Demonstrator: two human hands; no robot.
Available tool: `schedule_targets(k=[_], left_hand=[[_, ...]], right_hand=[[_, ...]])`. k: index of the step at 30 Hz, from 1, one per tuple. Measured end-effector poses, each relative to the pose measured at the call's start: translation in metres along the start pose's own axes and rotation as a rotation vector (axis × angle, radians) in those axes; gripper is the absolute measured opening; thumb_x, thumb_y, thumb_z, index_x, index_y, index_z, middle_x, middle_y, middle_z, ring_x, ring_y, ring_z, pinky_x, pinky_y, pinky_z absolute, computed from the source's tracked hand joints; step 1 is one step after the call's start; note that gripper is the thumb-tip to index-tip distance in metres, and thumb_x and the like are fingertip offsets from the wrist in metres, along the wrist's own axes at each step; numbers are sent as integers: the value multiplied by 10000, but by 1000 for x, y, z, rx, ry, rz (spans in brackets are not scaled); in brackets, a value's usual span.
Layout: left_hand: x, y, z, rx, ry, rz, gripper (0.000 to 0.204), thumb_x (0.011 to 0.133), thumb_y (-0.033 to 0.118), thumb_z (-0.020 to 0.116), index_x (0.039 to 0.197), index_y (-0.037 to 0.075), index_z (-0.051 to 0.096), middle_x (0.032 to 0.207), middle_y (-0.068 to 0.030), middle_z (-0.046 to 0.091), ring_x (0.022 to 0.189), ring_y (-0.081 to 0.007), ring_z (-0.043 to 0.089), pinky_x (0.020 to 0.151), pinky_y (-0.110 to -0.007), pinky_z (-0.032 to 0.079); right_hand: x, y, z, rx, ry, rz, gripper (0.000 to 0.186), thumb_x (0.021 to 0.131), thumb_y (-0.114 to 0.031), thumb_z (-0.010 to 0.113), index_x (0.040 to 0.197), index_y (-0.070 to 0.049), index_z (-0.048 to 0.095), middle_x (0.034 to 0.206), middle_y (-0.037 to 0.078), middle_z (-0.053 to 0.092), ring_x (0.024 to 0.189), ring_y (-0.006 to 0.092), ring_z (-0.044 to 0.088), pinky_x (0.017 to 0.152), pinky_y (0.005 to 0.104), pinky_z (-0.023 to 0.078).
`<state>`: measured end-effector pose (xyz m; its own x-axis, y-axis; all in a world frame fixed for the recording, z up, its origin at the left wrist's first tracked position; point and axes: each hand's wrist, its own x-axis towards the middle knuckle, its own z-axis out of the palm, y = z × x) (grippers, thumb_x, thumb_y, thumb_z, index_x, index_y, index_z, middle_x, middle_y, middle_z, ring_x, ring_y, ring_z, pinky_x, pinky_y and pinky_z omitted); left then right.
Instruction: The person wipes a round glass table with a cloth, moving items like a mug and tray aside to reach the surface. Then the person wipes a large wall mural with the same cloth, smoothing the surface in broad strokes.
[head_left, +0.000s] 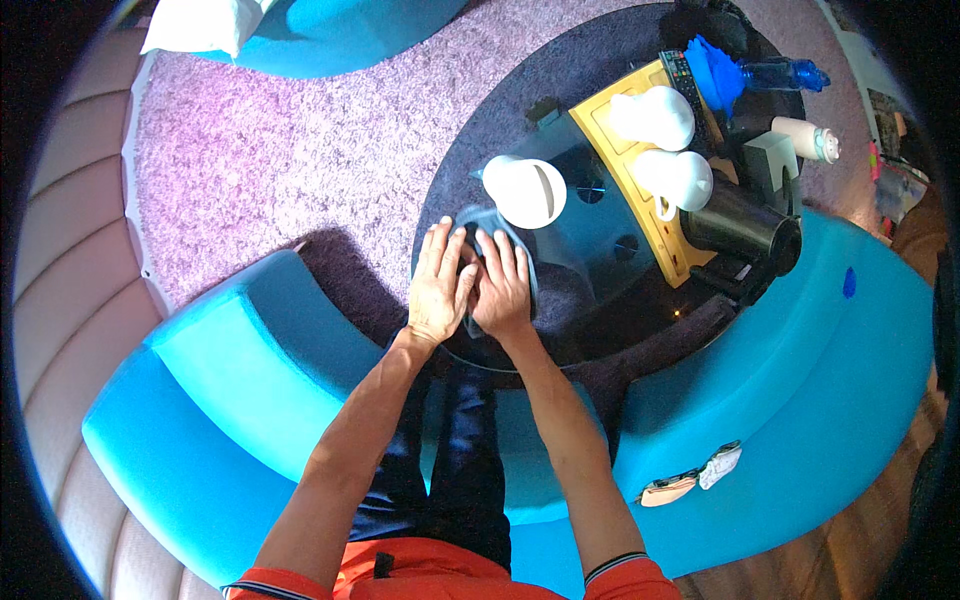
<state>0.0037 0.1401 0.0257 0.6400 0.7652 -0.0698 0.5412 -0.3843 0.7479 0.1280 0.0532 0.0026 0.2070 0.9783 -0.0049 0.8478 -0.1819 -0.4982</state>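
Observation:
A grey-blue cloth (484, 217) lies on the dark glass tabletop near its edge, mostly covered by my hands. My left hand (438, 283) rests flat on the cloth's left side, fingers stretched forward. Right beside it, my right hand (500, 288) presses on the cloth with its fingers extended; the thumbs overlap. Just beyond the fingertips stands a white rounded container (525, 192) with a slot in its top, close to the cloth.
To the right, a yellow tray (672, 262) bears two white rounded vessels (672, 180). Around it are a black jug (745, 232), a remote control (679, 75), a blue bottle (785, 75) and a white box (770, 157). A curved blue sofa (250, 360) borders the table.

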Motion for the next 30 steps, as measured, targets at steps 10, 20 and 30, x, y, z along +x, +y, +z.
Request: schedule_targets(k=[10, 20, 30], left_hand=[[19, 4, 8, 149, 0, 10, 643, 995, 272, 667, 1549, 32, 443, 1628, -268, 363, 1484, -505, 349, 1232, -539, 308], [61, -4, 14, 259, 67, 71, 714, 954, 338, 741, 1539, 43, 456, 1625, -255, 367, 1487, -488, 347, 1199, -566, 320], [61, -3, 16, 287, 14, 22, 743, 899, 301, 801, 1507, 27, 473, 1647, -253, 318, 1527, -478, 273, 1218, -569, 283]], right_hand=[[-77, 16, -14, -59, -10, 83, 477, 979, -350, 629, 1408, -144, 601, 1529, 136, 511, 1408, 418, 462, 1119, 602, 369], [8, 52, -35, -151, 175, 241, 542, 959, -379, 657, 1438, -131, 599, 1545, 155, 500, 1444, 416, 416, 1179, 581, 308], [-62, 42, -23, -156, 130, 312, 521, 988, -422, 601, 1427, -143, 601, 1553, 155, 479, 1454, 422, 389, 1181, 605, 291]])
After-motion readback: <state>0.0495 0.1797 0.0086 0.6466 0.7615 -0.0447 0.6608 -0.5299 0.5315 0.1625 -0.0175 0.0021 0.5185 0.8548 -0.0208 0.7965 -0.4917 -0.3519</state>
